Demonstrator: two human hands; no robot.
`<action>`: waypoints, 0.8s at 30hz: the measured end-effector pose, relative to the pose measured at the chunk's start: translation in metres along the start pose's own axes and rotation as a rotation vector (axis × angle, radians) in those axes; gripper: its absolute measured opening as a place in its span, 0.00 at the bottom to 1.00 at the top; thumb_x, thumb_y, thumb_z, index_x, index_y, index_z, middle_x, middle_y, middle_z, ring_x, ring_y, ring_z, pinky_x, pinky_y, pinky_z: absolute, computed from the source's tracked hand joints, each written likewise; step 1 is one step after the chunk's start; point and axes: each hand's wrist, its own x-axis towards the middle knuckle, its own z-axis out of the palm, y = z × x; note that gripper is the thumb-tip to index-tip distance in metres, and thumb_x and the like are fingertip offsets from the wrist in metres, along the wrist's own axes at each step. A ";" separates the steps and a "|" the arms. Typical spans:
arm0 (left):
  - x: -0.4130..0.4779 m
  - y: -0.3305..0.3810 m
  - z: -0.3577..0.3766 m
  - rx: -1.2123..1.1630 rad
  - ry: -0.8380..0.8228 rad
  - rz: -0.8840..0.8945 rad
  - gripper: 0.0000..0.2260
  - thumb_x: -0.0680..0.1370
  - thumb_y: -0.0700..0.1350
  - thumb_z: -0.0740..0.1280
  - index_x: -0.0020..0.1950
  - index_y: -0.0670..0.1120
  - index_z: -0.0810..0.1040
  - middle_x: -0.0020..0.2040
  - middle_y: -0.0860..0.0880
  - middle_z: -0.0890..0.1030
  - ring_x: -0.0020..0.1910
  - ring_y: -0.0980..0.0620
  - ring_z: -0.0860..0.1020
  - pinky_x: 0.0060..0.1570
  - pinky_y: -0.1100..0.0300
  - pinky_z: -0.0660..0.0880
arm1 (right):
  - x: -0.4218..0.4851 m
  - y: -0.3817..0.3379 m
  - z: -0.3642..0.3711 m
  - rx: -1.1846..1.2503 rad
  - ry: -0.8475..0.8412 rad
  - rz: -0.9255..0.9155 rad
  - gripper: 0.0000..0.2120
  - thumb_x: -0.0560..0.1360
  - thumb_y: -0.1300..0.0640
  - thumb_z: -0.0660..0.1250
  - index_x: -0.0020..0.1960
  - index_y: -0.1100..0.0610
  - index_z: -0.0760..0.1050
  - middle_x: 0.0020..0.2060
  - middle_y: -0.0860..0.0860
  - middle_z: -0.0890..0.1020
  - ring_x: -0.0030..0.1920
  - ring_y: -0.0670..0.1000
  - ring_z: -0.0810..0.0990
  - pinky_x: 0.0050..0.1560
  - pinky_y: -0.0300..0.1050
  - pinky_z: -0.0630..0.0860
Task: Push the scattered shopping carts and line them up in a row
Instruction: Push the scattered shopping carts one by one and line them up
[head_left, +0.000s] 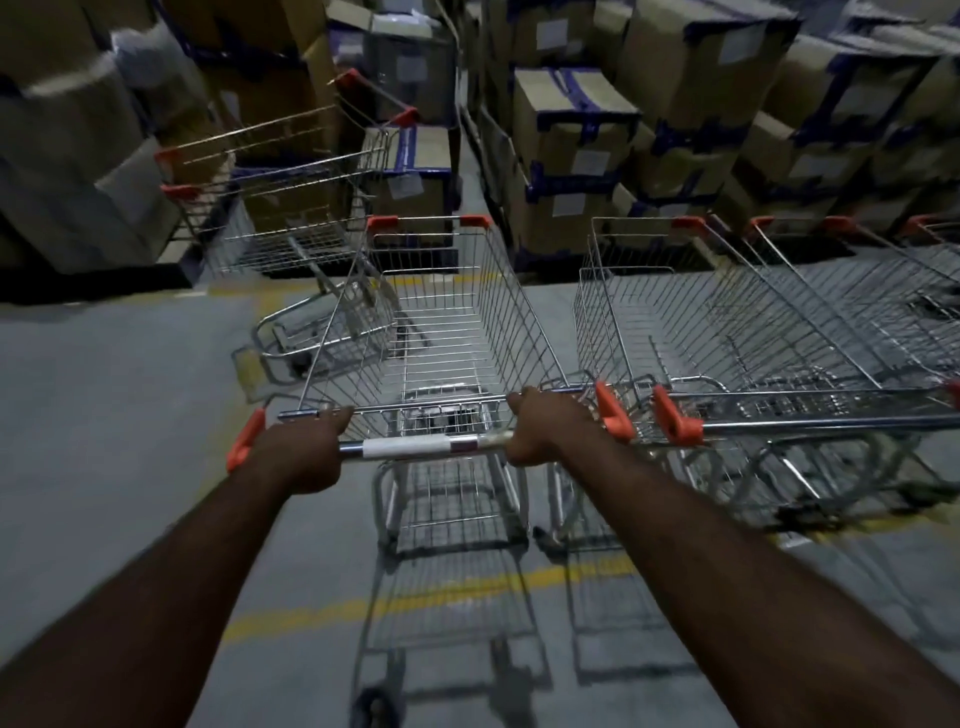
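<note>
Shopping cart (447, 322) in front of me is held by its handle bar (415, 446). My left hand (298, 452) is by the orange end cap (244, 439) and my right hand (545, 431) is toward the other end, with the fingers (332, 415) of both curled right round the tube. I grip wide like this so I can steer the nose as well as push.

The cart stands on the grey floor (104, 389), basket pointing at the stacked cardboard boxes (571, 156). It is just beside the nearest row cart (727, 322), whose handle corner sits almost against mine by my right hand. More carts stand beyond that one to the right. I reckon mine needs squaring up so its handle sits level with theirs.

Ahead on my left a stray cart (291, 244) stands askew, its lower frame close to my front left corner, and that is what could snag. The boxes limit how far forward I can roll. A yellow line (311, 608) crosses the floor beneath me.
</note>
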 end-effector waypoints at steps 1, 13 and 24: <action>-0.003 0.001 0.001 -0.004 0.002 -0.005 0.34 0.79 0.41 0.61 0.83 0.54 0.51 0.79 0.46 0.65 0.72 0.44 0.72 0.65 0.52 0.73 | -0.003 0.001 0.002 -0.010 0.001 -0.008 0.38 0.67 0.47 0.72 0.75 0.53 0.66 0.69 0.54 0.73 0.66 0.59 0.76 0.62 0.57 0.77; -0.021 0.027 0.008 -0.003 0.017 0.008 0.33 0.78 0.43 0.59 0.83 0.53 0.52 0.80 0.46 0.63 0.73 0.45 0.70 0.69 0.49 0.70 | -0.022 0.023 -0.001 -0.027 -0.001 -0.028 0.37 0.67 0.50 0.74 0.75 0.54 0.68 0.70 0.54 0.74 0.66 0.57 0.77 0.61 0.53 0.78; -0.020 0.029 0.010 0.012 0.024 0.008 0.34 0.78 0.44 0.59 0.83 0.56 0.49 0.80 0.47 0.63 0.72 0.45 0.72 0.65 0.49 0.74 | -0.027 0.027 0.009 -0.053 0.005 -0.011 0.37 0.71 0.47 0.70 0.78 0.53 0.64 0.75 0.54 0.68 0.69 0.60 0.74 0.66 0.58 0.75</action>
